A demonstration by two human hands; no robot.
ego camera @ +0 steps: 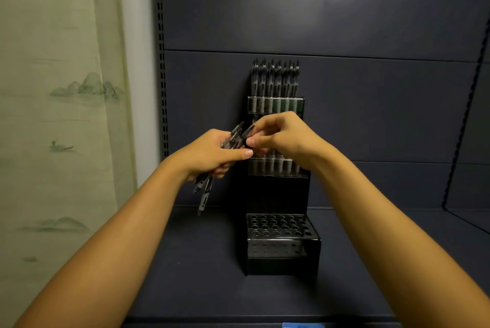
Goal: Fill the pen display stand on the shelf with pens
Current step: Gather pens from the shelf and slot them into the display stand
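A black tiered pen display stand (281, 256) stands on the dark shelf (201, 261). Its top tier holds a row of several pens (275, 78). The middle tier (275, 167) shows pen barrels, partly hidden by my hands. The bottom tier shows open holes with no pens in them. My left hand (209, 155) grips a bundle of several clear pens (205, 189), in front of the stand's left side. My right hand (283, 136) pinches the upper end of one pen (248, 131) in that bundle.
The shelf's dark back panel (318, 22) rises behind the stand, with a slotted upright (161, 62) at its left. A pale curtain with a landscape print (66, 88) hangs to the left. A blue label (302, 325) sits at the shelf's front edge.
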